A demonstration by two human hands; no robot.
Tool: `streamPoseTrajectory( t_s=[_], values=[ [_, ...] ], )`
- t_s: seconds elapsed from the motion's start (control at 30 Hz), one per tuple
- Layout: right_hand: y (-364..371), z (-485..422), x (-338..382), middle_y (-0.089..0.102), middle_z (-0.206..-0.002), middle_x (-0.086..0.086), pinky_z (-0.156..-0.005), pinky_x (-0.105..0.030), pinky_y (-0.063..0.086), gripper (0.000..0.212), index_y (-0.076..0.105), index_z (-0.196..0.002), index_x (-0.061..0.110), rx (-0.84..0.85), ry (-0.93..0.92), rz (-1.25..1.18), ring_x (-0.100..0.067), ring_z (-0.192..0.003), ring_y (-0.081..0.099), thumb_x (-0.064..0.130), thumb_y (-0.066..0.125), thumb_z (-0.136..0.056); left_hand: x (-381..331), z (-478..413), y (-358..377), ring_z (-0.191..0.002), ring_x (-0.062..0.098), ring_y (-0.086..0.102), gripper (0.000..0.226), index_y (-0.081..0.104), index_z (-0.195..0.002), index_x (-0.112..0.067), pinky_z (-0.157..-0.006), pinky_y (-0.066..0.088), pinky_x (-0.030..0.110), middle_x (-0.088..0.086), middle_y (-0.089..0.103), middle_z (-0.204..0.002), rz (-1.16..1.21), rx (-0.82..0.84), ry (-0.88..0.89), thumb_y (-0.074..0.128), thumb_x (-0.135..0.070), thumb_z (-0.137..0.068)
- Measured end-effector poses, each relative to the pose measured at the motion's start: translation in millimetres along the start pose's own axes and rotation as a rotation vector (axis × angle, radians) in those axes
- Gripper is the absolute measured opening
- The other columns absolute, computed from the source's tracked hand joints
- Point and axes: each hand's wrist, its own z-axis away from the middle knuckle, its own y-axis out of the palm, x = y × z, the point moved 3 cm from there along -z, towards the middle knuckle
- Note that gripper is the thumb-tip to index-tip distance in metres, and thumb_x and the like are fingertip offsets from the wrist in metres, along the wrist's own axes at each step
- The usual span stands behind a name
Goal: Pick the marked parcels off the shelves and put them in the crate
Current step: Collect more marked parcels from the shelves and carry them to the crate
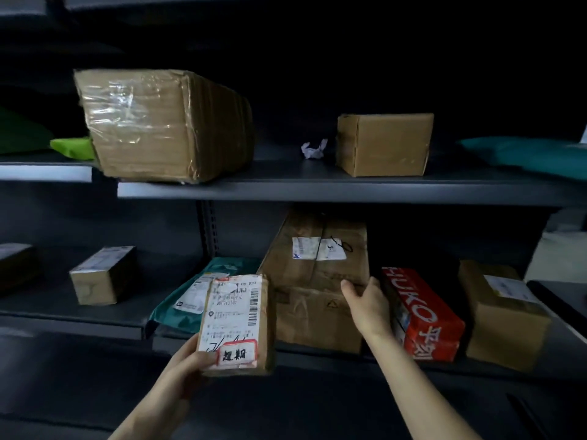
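Dim grey shelving (317,192) filled the view. The marked parcel (235,325), red-bordered sticker showing, was off the shelf, just left of and in front of the tall carton (317,281), its lower end gripped by the left hand (187,366). The right hand (365,300) touched that carton's right edge, thumb on its front. Its fingers were hidden, so I couldn't tell whether it gripped. Picking, seemingly. No crate showed, so the next move called for finding it.

Fingers of left hand (187,366) behind parcel (235,322)
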Motion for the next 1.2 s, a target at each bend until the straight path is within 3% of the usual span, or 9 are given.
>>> streamPoseTrajectory(
  t_s=[0.13,0.23,0.37,0.47,0.57,0.67,0.8,0.97,1.2],
  values=[
    [1,11,-6,0.054,-0.131,-0.014,-0.082,-0.021,0.037,0.060,0.032,-0.140,0.001,-0.003,-0.053,-0.029,-0.028,-0.119,0.053,0.031,0.053,-0.093,2,9,-1,-0.090,0.040,0.067,0.114,0.055,-0.116,0.003,-0.086,0.051,0.049,0.028,0.069,-0.103,-0.024,-0.006,0.002,0.092,-0.028,-0.013],
    [0,7,-4,0.052,-0.133,-0.015,-0.085,-0.025,0.040,0.062,0.030,-0.142,0.002,0.017,-0.048,-0.040,-0.029,-0.120,0.052,0.033,0.052,-0.093,-3,11,5,-0.105,0.044,0.061,0.112,0.053,-0.123,0.000,-0.104,0.037,0.060,0.028,0.066,-0.112,-0.019,0.024,0.010,0.093,-0.029,-0.022],
    [1,-7,-2,0.050,-0.137,-0.014,-0.098,-0.035,0.044,0.062,0.032,-0.142,0.006,0.082,0.001,-0.068,-0.030,-0.123,0.050,0.039,0.051,-0.093,-9,10,19,-0.098,0.037,0.065,0.106,0.056,-0.118,-0.006,-0.097,0.042,0.054,0.021,0.070,-0.107,-0.091,0.017,0.047,0.092,-0.035,-0.023],
    [3,-17,-3,0.056,-0.128,-0.013,-0.092,-0.034,0.047,0.054,0.043,-0.135,0.007,0.113,0.009,-0.081,-0.029,-0.115,0.055,0.042,0.048,-0.093,-10,10,32,-0.096,0.033,0.067,0.088,0.056,-0.117,-0.009,-0.086,0.048,0.044,0.016,0.072,-0.105,-0.120,0.009,0.073,0.081,-0.031,-0.035],
    [0,-17,0,0.059,-0.125,-0.012,-0.086,-0.029,0.044,0.047,0.048,-0.131,0.008,0.123,-0.030,-0.059,-0.028,-0.113,0.055,0.039,0.045,-0.096,-7,7,36,-0.100,0.034,0.065,0.086,0.055,-0.119,-0.009,-0.085,0.047,0.043,0.014,0.072,-0.105,-0.120,-0.015,0.088,0.077,-0.031,-0.039],
    [-5,-11,0,0.049,-0.138,-0.013,-0.098,-0.032,0.040,0.055,0.036,-0.142,0.007,0.123,-0.072,0.003,-0.028,-0.126,0.046,0.039,0.042,-0.097,-1,4,36,-0.104,0.039,0.062,0.088,0.054,-0.122,-0.011,-0.084,0.042,0.046,0.013,0.073,-0.105,-0.130,-0.053,0.089,0.077,-0.034,-0.040],
    [-17,3,-11,0.038,-0.146,-0.012,-0.105,-0.032,0.034,0.060,0.027,-0.145,0.009,0.063,-0.164,0.169,-0.026,-0.134,0.038,0.040,0.042,-0.096,6,2,40,-0.113,0.041,0.058,0.087,0.053,-0.123,-0.015,-0.095,0.042,0.050,0.009,0.073,-0.106,-0.159,-0.056,0.108,0.077,-0.037,-0.043],
    [-34,29,-45,0.030,-0.151,-0.010,-0.110,-0.030,0.028,0.061,0.026,-0.146,0.010,0.096,-0.211,0.258,-0.022,-0.140,0.029,0.039,0.044,-0.096,18,3,59,-0.106,0.028,0.065,0.100,0.045,-0.133,-0.011,-0.092,0.048,0.041,0.009,0.072,-0.108,-0.175,-0.030,0.118,0.079,-0.035,-0.042],
    [-60,50,-85,0.042,-0.143,-0.010,-0.107,-0.032,0.034,0.053,0.037,-0.141,0.009,0.031,-0.284,0.344,-0.022,-0.133,0.039,0.033,0.049,-0.095,51,15,76,-0.094,0.013,0.067,0.097,0.045,-0.127,-0.018,-0.078,0.049,0.024,0.006,0.071,-0.103,-0.243,0.017,0.108,0.076,-0.037,-0.038]
  ],
)
